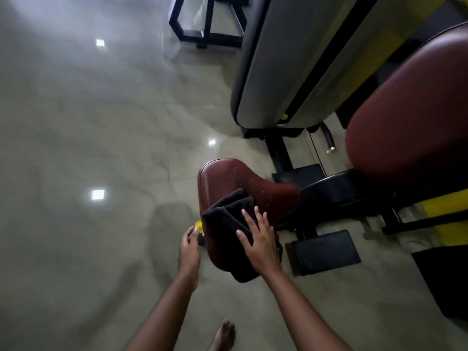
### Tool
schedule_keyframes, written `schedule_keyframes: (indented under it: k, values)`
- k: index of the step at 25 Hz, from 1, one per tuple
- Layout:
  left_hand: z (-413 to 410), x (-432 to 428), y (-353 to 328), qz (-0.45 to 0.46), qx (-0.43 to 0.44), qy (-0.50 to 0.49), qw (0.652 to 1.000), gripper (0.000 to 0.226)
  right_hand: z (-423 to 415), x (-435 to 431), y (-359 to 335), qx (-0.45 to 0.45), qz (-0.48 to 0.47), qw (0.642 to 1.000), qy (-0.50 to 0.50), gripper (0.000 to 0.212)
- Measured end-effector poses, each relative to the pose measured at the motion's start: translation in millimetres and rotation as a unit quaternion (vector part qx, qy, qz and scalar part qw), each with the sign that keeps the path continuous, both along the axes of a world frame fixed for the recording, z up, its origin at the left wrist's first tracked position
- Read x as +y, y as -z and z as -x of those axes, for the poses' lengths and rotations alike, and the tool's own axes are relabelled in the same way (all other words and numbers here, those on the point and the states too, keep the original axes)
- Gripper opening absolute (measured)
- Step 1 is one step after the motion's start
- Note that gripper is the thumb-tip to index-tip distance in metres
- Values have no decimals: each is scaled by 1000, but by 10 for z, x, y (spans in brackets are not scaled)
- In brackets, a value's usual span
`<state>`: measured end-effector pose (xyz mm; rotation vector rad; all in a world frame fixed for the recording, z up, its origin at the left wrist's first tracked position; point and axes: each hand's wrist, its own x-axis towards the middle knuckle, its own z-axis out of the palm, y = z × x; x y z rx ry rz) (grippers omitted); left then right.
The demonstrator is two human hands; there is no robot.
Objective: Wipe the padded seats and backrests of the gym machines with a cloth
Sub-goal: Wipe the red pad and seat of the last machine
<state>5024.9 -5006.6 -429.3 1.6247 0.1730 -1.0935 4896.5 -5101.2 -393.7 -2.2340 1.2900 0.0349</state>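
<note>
Black cloth on maroon seat, right hand flat, fingers spread, left hand curled

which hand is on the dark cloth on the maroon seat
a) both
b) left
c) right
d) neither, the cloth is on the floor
c: the right hand lies with fingers spread flat on the dark cloth on the maroon seat, while the left hand is off the cloth, beside the seat's edge.

Open floor is left free to the left of the seat; its right side is blocked by the backrest and black frame.
</note>
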Motion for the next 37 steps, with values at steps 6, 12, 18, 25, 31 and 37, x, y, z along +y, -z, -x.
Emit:
schedule_keyframes:
  k: [6,12,18,25,31,37]
  values:
    - [96,-259,346,10,38,-63,997,57,-217,38,542,84,244,948,-184,56]
    - [50,-636,456,16,74,-126,989,106,-833,-547,616,24,272,930,-245,47]
    - [26,-876,305,-169,-122,-41,977,72,-1252,-1399,549,41,233,951,-199,52]
    - [25,-888,298,-195,-138,-21,971,54,-888,-805,656,-15,296,916,-270,48]
    - [59,-875,346,-189,-169,-28,967,72,-1055,-1300,595,7,215,960,-182,52]
    - [75,-875,352,-197,-186,-17,962,76,-460,-891,659,29,309,950,25,55]
